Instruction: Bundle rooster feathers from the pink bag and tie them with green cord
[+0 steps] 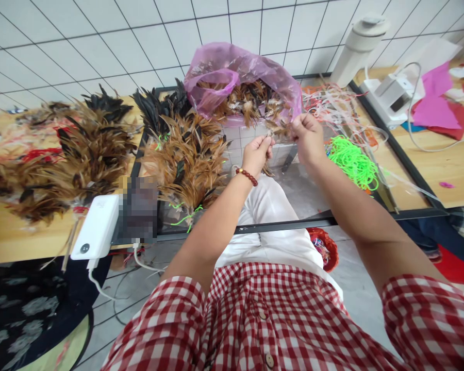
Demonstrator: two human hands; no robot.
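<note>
Over the glass tabletop, my left hand (257, 153) is closed in a pinch, with a brown feather (268, 169) showing just below its fingers. To its right, my right hand (309, 138) pinches small brown feathers (281, 131) that point toward the left hand. The two hands are a short way apart. Right behind them lies a pink plastic bag (251, 61), its mouth toward me, with loose brown feathers (251, 100) spilling at its opening. On the left of the glass is a big pile of brown and black feather bunches (191, 159), some with green cord ends.
Bright green cords (351, 162) and pale plastic strips (332, 105) lie right. A white bottle (359, 49) and a power strip (382, 103) stand behind. Left are more feather bunches (88, 149), a white power bank (96, 226) and a blurred-out item. A black frame (286, 225) edges the glass.
</note>
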